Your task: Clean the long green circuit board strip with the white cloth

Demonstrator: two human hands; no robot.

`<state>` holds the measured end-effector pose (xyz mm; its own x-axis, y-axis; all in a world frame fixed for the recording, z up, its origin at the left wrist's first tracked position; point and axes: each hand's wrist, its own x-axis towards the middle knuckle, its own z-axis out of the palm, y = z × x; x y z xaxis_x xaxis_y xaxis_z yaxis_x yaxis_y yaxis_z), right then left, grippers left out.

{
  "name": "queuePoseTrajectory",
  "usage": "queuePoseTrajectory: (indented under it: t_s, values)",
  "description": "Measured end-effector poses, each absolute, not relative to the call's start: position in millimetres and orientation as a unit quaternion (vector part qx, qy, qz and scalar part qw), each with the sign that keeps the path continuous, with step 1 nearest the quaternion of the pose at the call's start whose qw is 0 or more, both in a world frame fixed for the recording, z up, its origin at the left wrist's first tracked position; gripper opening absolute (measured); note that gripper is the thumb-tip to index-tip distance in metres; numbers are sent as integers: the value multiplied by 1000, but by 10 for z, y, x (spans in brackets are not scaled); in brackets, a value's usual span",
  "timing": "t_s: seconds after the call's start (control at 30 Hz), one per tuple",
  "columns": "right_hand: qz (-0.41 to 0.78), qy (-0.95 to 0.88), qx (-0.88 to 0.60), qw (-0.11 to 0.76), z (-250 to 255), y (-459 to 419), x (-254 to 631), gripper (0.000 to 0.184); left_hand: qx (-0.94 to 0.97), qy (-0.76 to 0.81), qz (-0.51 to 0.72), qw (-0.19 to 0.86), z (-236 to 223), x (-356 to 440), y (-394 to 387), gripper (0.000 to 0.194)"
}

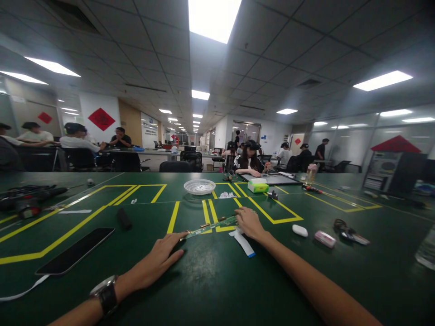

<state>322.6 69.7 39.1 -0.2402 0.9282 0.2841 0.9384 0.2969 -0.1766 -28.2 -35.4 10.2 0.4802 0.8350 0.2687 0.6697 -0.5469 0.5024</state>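
Note:
A long, narrow green circuit board (212, 226) lies slantwise across the green table between my two hands. My left hand (162, 257) wears a watch; its fingers are stretched out with the thumb apart, and the fingertips touch the board's left end. At the opposite end, the bent fingers of my right hand (249, 222) grip the board, hiding its tip. A white ribbon cable (245, 245) with a blue end comes out from under my right hand and lies on the table.
Left lie a dark phone (76, 251) with a white cable and a small black block (124, 219). A white basket (200, 186) and a green tissue pack (257, 185) stand beyond. Rightward are a white case (299, 231), a pink case (325, 239) and keys (350, 233). A person (249, 158) sits opposite.

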Motion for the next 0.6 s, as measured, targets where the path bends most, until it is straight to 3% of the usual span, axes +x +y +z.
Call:
queuePoseTrajectory:
  t_s: [0.3, 0.43, 0.6]
  values:
    - [27, -872, -473, 125, 409, 421, 2870, 41, 814, 478, 307, 120, 18, -325, -256, 43]
    - [70, -946, -292, 122, 466, 174, 2619, 34, 809, 484, 316, 110, -14, -343, -230, 45]
    - [80, -984, -107, 116, 519, -137, 2359, 38, 877, 416, 219, 105, 35, -297, -324, 57]
